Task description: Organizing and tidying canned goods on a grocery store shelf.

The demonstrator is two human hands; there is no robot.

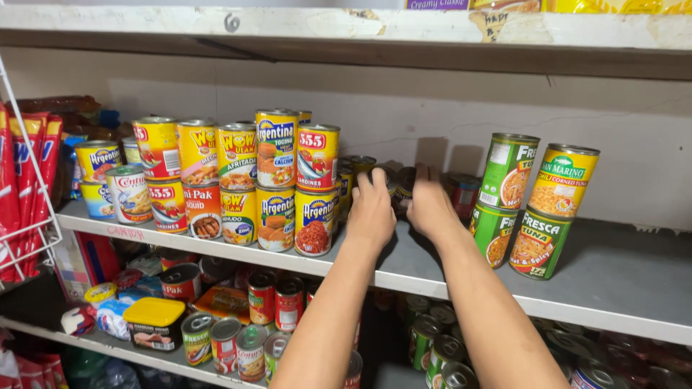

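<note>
Both my arms reach into a grey shelf (613,281) of tinned food. My left hand (371,209) and my right hand (430,205) are side by side at the back of the shelf, fingers curled towards a cluster of small dark cans (400,180) lying or standing by the wall. The hands hide what the fingers touch, so I cannot tell whether they grip a can. Left of my left hand stands a two-high stack of yellow and red cans (316,189). Right of my right hand stand green cans (508,171) stacked two high.
More stacked tins (198,176) fill the shelf's left part. A lower shelf holds red, green and silver cans (263,295) and a yellow-lidded tub (154,322). Red sachets hang on a white wire rack (29,187) at far left. A board (360,29) spans overhead.
</note>
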